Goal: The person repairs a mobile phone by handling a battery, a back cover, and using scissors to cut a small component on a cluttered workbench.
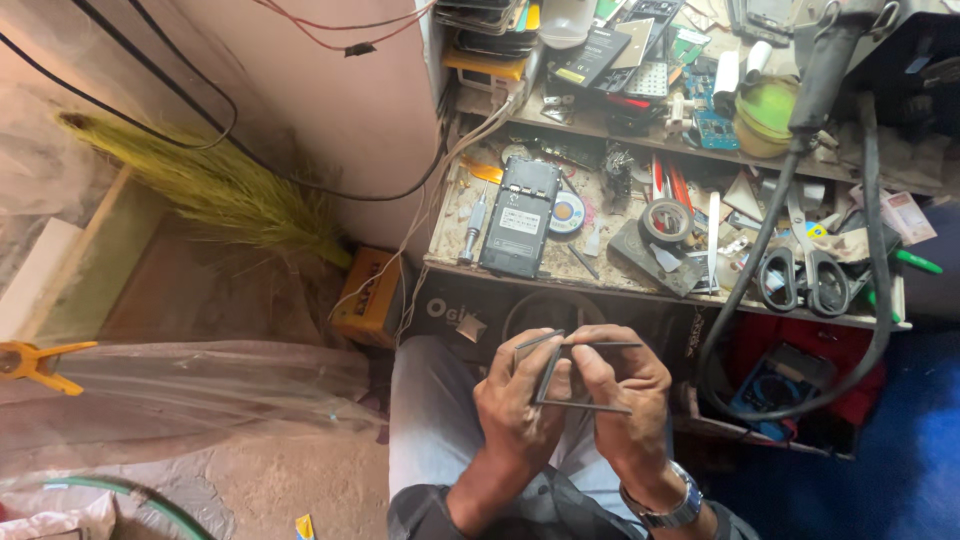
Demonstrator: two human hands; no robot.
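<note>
Far left, a yellow clamp sits by a sheet of clear plastic. A green straw broom leans on the wall behind it. Next comes a messy table, where an open phone lies with its back off.

Below the table, over the person's lap, both hands hold a thin dark frame. The left hand has its grip closed on the frame's left end. The right hand, with a watch on its wrist, pinches the right end with its fingers.

It looks like the frame is being turned and checked. It seems thin and bendy, so any move calls for a soft, steady hold. Its long side runs left to right, and the flat face tips up a bit toward the person.

Further right on the table are a tape roll, then scissors.
</note>
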